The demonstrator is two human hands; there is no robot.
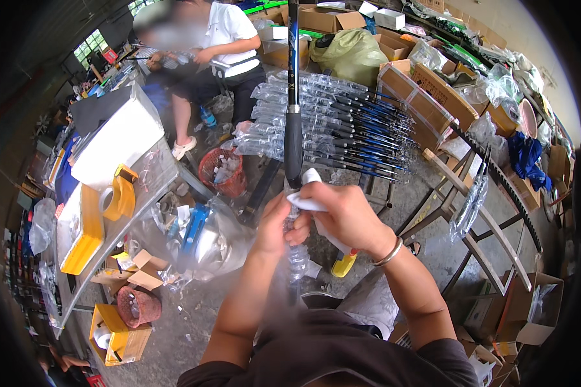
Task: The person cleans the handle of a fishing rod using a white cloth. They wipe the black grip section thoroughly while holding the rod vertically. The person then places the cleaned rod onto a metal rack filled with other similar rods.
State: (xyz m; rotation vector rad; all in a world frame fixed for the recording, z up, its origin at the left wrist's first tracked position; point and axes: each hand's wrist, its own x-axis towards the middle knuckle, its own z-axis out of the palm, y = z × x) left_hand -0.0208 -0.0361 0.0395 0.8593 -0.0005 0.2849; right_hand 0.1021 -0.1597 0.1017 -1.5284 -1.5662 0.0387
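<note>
A dark fishing rod [293, 138] stands upright in front of me, its thick black grip just above my hands and clear plastic wrap [297, 258] around its lower part. My left hand [275, 222] is closed around the wrapped part, below the black grip. In my right hand [345, 213] is a white cloth [311, 179], pinched against the rod where the grip ends. Both hands nearly meet there. Past the rod, several fishing rods [361, 129] lie side by side, their handle ends bagged in clear plastic.
A co-worker [232, 39] sits at the far left. On the left, a table [152, 193] carries a white box [119, 132] and yellow tape rolls [117, 197]. Red baskets [239, 183] stand on the floor. A wooden-topped rack [484, 219] is at right, with cartons behind.
</note>
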